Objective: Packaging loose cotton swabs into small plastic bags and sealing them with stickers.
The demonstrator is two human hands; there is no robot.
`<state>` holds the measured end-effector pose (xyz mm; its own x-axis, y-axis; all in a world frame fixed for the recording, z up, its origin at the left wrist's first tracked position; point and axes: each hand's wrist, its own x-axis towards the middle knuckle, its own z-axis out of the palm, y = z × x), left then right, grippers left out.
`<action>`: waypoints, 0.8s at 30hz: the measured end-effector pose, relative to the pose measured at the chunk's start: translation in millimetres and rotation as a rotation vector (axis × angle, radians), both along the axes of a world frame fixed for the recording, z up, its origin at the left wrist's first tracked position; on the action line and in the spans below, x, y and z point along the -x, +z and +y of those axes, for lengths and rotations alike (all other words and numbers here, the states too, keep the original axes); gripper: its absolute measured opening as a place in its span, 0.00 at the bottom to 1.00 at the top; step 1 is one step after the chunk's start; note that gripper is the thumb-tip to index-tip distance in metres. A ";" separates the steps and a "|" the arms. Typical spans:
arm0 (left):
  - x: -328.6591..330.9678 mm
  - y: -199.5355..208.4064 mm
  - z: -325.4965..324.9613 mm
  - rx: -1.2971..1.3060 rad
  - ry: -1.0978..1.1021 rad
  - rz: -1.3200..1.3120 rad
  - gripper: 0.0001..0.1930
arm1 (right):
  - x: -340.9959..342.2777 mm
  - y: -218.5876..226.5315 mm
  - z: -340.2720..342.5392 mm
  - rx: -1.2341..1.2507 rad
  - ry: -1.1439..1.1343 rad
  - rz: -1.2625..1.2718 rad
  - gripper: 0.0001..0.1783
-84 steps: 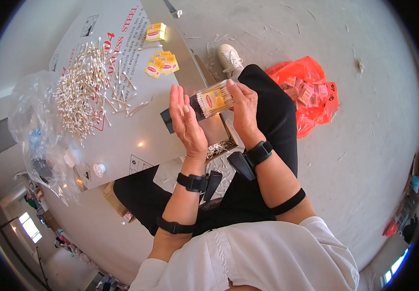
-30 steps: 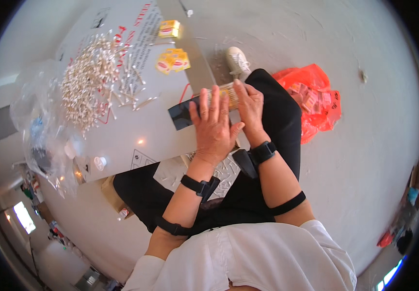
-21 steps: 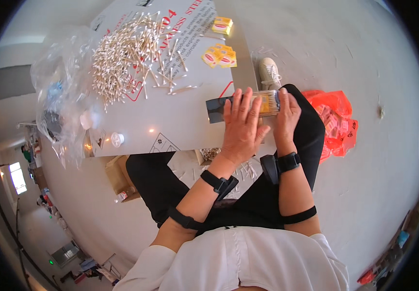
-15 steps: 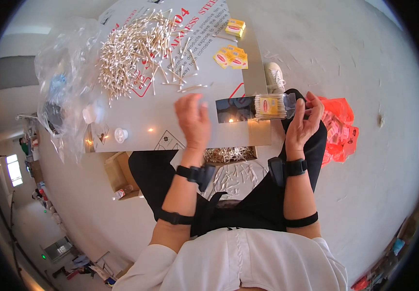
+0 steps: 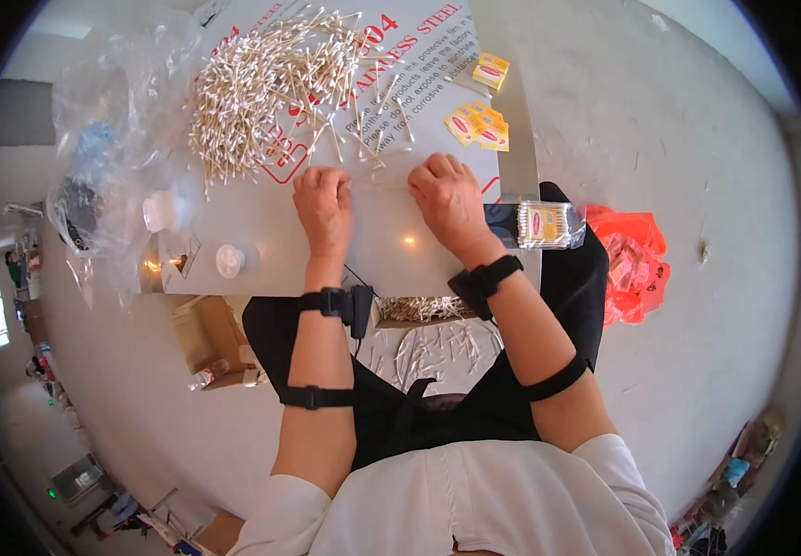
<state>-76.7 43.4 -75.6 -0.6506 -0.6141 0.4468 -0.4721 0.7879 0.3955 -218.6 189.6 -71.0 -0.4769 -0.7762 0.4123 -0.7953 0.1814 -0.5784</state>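
My left hand (image 5: pixel 324 208) is over the table with its fingers curled together, just below the loose cotton swabs. To its right, my right hand (image 5: pixel 450 199) is also closed, its fingertips turned down toward the tabletop. Whatever either hand pinches is hidden or too small to make out. Beside my right wrist, a clear bag of cotton swabs (image 5: pixel 558 227) with a yellow card lies at the table's right edge, partly over my leg. A large heap of loose cotton swabs (image 5: pixel 261 88) spreads ahead of my left hand. Several yellow cards (image 5: pixel 479 125) lie beyond my right hand.
A yellow stack of cards (image 5: pixel 490 70) sits at the table's far right. Clear plastic bags (image 5: pixel 108 139) and a small white round container (image 5: pixel 230 260) are on the left. A red bag (image 5: pixel 634 264) lies right of my leg; a cardboard box (image 5: pixel 210 338) stands below the table.
My right hand has let go of the clear swab bag and moved left over the table. My left hand has shifted slightly left, its fingers now curled down.
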 end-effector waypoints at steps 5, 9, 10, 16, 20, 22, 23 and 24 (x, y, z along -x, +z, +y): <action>-2.2 6.0 29.6 -0.081 -0.038 0.031 0.10 | -36.5 3.3 15.9 0.033 0.072 0.005 0.03; 13.8 12.1 32.5 -0.151 -0.080 0.097 0.11 | -45.2 3.8 24.4 0.049 0.053 -0.057 0.07; 21.9 14.7 29.6 -0.135 -0.008 0.125 0.11 | -44.8 6.3 23.8 0.045 0.049 -0.049 0.07; 56.8 17.0 22.8 -0.012 0.121 -0.116 0.14 | -45.9 6.7 21.6 0.058 -0.011 -0.141 0.10; 47.9 9.8 -2.3 -0.140 -0.012 -0.061 0.09 | -43.9 6.1 21.1 0.068 0.011 -0.149 0.10; 42.6 11.7 -9.1 -0.176 -0.060 -0.033 0.07 | -42.7 5.6 21.3 0.065 0.006 -0.155 0.10; 40.4 12.2 -10.3 -0.209 -0.103 -0.006 0.06 | -42.4 5.5 21.6 0.062 0.000 -0.163 0.10; 38.5 13.2 -8.4 -0.211 -0.107 -0.009 0.06 | -41.6 4.8 21.9 0.057 -0.010 -0.172 0.10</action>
